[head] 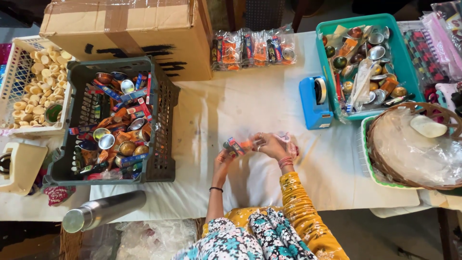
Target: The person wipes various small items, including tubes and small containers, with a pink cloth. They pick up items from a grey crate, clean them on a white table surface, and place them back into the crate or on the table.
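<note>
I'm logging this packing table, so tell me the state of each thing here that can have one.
Left hand: gripping a small clear packet.
Right hand: gripping the same packet.
Cardboard box: taped shut.
Dark crate: full of small items.
White basket: full of pale round pieces.
Teal tray: loaded.
Blue tape dispenser: upright, roll fitted.
Steel flask: lying on its side.
</note>
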